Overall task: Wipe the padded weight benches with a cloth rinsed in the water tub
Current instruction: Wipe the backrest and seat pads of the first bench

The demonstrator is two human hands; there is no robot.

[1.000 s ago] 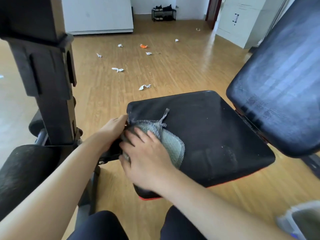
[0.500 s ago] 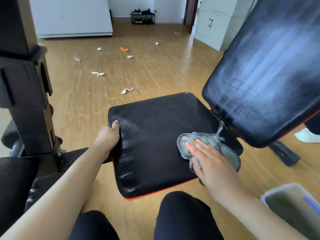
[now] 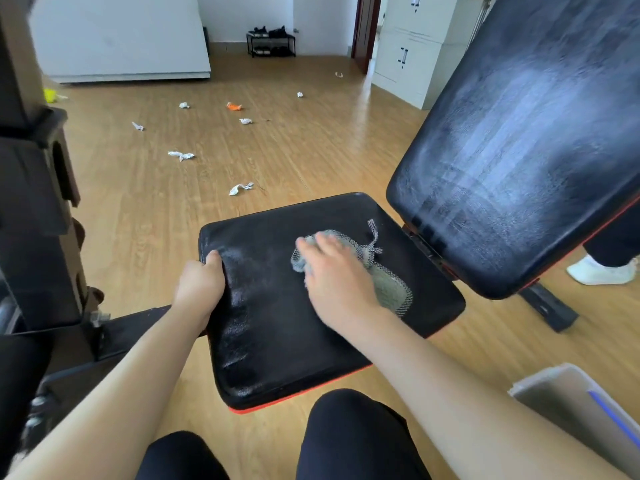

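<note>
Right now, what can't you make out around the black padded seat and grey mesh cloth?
Head view:
- Grey plastic tub: cut off by the frame corner; water unseen.
- Grey mesh cloth: middle hidden under the right hand.
- Right fingertips: motion-blurred.
- Left hand: fingers hidden under the edge of the black padded seat.

Ahead of you, crumpled paper scraps (image 3: 180,155) litter the wood-plank floor (image 3: 329,140); a shoe rack (image 3: 271,43) stands against the white far wall (image 3: 242,12), beside a dark door (image 3: 363,26).

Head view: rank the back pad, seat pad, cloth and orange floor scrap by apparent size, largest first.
1. back pad, cut off by the frame
2. seat pad
3. cloth
4. orange scrap, far off, so its true size is unsure
</note>
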